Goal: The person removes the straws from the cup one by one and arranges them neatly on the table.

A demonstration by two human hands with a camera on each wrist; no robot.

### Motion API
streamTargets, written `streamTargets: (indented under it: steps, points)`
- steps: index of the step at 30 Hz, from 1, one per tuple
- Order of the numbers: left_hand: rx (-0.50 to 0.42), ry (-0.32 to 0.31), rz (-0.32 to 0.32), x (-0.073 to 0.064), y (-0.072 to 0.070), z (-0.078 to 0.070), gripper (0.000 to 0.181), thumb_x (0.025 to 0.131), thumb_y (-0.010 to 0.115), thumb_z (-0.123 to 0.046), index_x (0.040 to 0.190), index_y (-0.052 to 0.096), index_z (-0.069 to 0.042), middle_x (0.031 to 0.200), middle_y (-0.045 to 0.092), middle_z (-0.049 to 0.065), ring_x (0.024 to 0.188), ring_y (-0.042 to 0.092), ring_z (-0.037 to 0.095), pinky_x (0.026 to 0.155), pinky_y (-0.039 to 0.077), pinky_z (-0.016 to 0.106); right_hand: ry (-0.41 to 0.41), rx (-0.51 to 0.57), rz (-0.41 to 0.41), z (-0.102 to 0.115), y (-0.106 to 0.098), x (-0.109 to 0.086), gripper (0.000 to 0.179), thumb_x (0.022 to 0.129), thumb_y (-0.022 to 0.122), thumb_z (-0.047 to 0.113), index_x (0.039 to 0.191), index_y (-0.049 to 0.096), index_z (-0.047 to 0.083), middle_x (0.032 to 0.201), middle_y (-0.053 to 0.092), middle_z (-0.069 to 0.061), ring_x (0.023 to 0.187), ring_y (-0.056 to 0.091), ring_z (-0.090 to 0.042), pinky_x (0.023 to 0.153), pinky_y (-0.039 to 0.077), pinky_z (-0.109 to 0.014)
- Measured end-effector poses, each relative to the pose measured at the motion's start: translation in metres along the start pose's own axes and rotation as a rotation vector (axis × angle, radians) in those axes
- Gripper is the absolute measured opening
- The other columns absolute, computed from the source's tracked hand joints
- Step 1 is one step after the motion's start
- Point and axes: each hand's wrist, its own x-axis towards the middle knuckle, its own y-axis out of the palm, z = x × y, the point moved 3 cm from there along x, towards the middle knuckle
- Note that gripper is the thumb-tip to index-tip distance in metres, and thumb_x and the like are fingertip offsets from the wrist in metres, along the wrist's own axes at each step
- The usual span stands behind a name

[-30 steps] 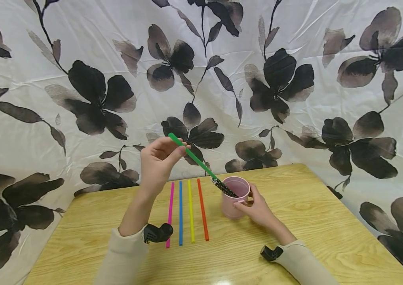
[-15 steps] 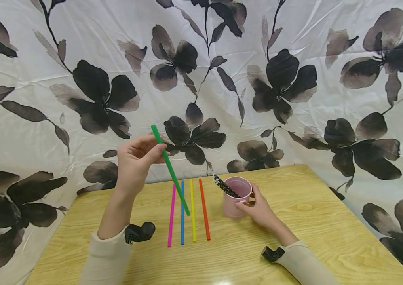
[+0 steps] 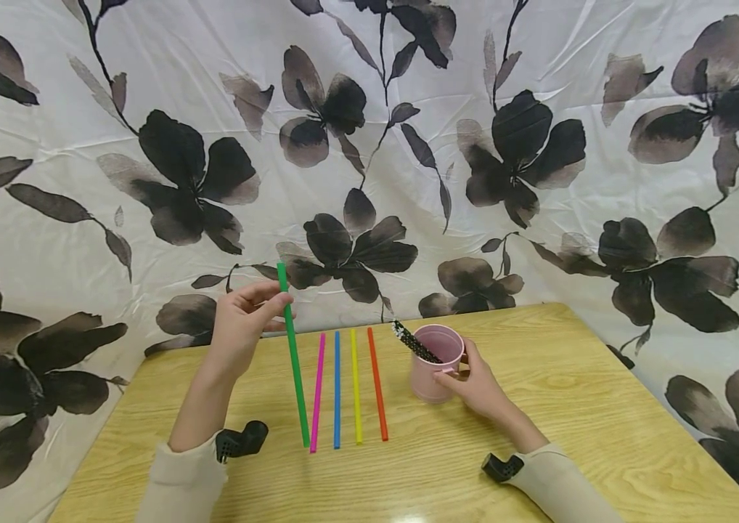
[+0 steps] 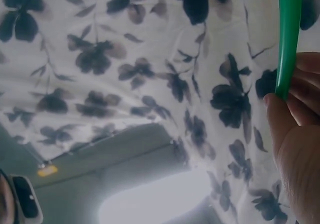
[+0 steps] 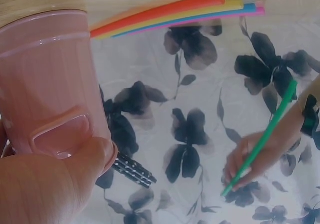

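Between thumb and fingers, my left hand [image 3: 237, 327] pinches a green straw [image 3: 295, 363] near its upper end. The straw points steeply down, its lower end close beside a pink straw [image 3: 318, 392] on the table. Blue [image 3: 337, 392], yellow [image 3: 357, 392] and red [image 3: 379, 392] straws lie further right in a spaced row. My right hand [image 3: 483, 385] grips the handle side of a light pink mug [image 3: 425, 383], which stands upright. Several black straws with white dots [image 3: 413, 341] lean out of its left rim. The right wrist view shows the mug [image 5: 50, 79] close up, its base hidden.
The wooden table [image 3: 539, 363] carries the mug and the row of straws. Behind it hangs a white cloth [image 3: 409, 167] with a dark flower print. A bright light [image 4: 155, 194] shows in the left wrist view.
My left hand has carried the green straw left from above the mug, then lowered it and turned it steeper, to the left of the pink straw. The right hand stays on the mug.
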Motion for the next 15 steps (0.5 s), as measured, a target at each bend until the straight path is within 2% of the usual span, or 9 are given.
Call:
streamTargets:
  steps: [6, 11, 15]
  points:
    - [0.034, -0.117, -0.025, -0.003, -0.013, 0.036, 0.029, 0.080, 0.066, -0.017, 0.101, 0.062, 0.002, 0.086, 0.062, 0.008, 0.070, 0.061, 0.017, 0.058, 0.053, 0.036, -0.015, 0.004, -0.010, 0.000, 0.001, -0.001, 0.076, 0.075, 0.071, 0.018, 0.133, 0.024, 0.003, 0.118, 0.043, -0.023, 0.100, 0.045, -0.031, 0.079, 0.046, -0.038]
    - [0.075, -0.216, -0.042, -0.006, -0.021, 0.064, 0.035, 0.079, 0.067, -0.022, 0.104, 0.061, 0.002, 0.082, 0.062, 0.008, 0.069, 0.061, 0.017, 0.057, 0.053, 0.036, -0.033, 0.009, -0.007, 0.000, 0.001, -0.001, 0.085, 0.075, 0.071, 0.016, 0.139, 0.014, 0.013, 0.120, 0.043, -0.024, 0.102, 0.048, -0.033, 0.079, 0.047, -0.037]
    - [0.094, -0.273, -0.035, -0.008, -0.027, 0.079, 0.037, 0.080, 0.066, -0.022, 0.106, 0.059, 0.003, 0.083, 0.062, 0.008, 0.069, 0.061, 0.016, 0.058, 0.053, 0.036, -0.047, 0.003, 0.000, 0.002, 0.002, -0.002, 0.088, 0.076, 0.071, 0.016, 0.140, 0.011, 0.021, 0.122, 0.042, -0.023, 0.103, 0.049, -0.034, 0.080, 0.046, -0.039]
